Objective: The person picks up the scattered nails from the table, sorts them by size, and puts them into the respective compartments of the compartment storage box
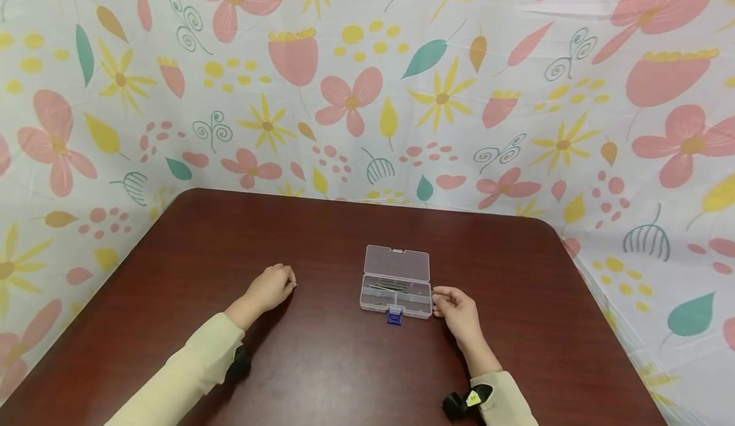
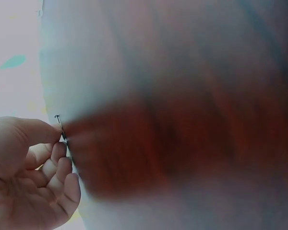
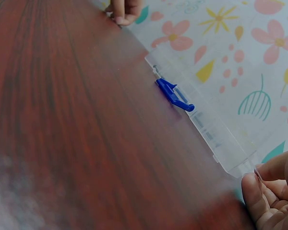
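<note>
My left hand (image 1: 270, 287) is above the left-middle of the table, pinching a small metal screw (image 2: 60, 125) between thumb and forefinger. The screw's flat head sticks up past the fingertips, and the other fingers curl loosely below. A clear plastic box (image 1: 370, 300) with compartments lies to the right, its lid (image 1: 396, 264) raised at the back and its blue latch (image 1: 394, 317) hanging down in front. Several long thin metal pieces (image 1: 390, 287) lie inside. My right hand (image 1: 459, 314) grips the box's right end with thumb and fingers; in the right wrist view it is at that corner.
The dark reddish-brown table (image 1: 321, 362) has rounded far corners. A flower-printed cloth (image 1: 344, 43) hangs behind it and along both sides. Black wrist cameras are strapped on both arms, the right one (image 1: 456, 405) low over the table.
</note>
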Demonstrator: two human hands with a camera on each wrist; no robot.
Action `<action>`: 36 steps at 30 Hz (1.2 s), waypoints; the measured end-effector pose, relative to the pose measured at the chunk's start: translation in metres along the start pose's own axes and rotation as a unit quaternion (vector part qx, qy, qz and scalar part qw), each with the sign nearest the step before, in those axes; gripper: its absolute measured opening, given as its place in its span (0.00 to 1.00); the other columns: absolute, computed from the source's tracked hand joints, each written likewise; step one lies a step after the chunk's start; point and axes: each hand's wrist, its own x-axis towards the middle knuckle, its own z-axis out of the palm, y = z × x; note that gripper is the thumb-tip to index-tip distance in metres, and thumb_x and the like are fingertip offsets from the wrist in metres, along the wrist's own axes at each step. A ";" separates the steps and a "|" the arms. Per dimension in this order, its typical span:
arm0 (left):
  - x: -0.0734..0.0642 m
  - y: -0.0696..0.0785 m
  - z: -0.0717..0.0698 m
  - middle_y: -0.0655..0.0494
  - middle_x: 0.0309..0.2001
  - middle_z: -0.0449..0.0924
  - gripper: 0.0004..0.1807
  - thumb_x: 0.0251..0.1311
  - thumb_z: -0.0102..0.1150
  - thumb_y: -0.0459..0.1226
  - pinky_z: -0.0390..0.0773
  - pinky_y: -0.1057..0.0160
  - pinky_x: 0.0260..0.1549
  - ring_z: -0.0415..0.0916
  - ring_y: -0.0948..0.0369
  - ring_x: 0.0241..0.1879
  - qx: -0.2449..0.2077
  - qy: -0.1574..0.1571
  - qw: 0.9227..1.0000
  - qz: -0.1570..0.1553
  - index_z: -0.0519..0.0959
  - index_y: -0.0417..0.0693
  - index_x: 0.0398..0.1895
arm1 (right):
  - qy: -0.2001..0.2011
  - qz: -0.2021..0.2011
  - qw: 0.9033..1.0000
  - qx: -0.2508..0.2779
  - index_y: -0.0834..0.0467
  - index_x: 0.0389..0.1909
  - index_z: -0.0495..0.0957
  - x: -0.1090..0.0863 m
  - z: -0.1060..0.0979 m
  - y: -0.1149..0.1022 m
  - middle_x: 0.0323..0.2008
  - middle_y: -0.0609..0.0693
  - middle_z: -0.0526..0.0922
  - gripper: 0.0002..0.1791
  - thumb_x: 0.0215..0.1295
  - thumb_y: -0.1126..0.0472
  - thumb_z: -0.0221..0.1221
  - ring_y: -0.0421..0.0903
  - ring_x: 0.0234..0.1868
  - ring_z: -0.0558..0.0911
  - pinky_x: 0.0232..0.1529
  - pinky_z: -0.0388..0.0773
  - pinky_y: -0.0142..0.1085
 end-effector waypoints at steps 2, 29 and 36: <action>-0.001 0.001 -0.001 0.50 0.32 0.74 0.03 0.61 0.57 0.29 0.76 0.58 0.31 0.74 0.52 0.35 0.006 -0.003 1.000 0.007 0.75 0.42 0.30 | 0.000 -0.001 1.000 0.003 0.75 0.48 0.75 0.000 0.000 0.000 0.32 0.56 0.83 0.13 0.64 0.73 0.55 0.34 0.25 0.78 0.29 0.78 0.25; -0.003 -0.005 0.008 0.49 0.33 0.79 0.02 0.61 0.55 0.27 0.79 0.57 0.35 0.79 0.53 0.36 -0.028 0.042 0.996 0.076 0.77 0.38 0.35 | -0.008 0.010 1.000 0.018 0.76 0.50 0.73 -0.002 -0.002 -0.002 0.34 0.57 0.82 0.15 0.64 0.73 0.54 0.34 0.26 0.77 0.29 0.78 0.25; -0.001 0.007 0.012 0.53 0.30 0.78 0.03 0.59 0.58 0.27 0.78 0.56 0.37 0.77 0.54 0.35 -0.026 0.092 0.988 0.119 0.79 0.42 0.30 | -0.003 0.003 1.000 0.019 0.75 0.49 0.74 -0.002 -0.001 -0.002 0.32 0.55 0.82 0.14 0.64 0.73 0.54 0.34 0.26 0.77 0.29 0.78 0.25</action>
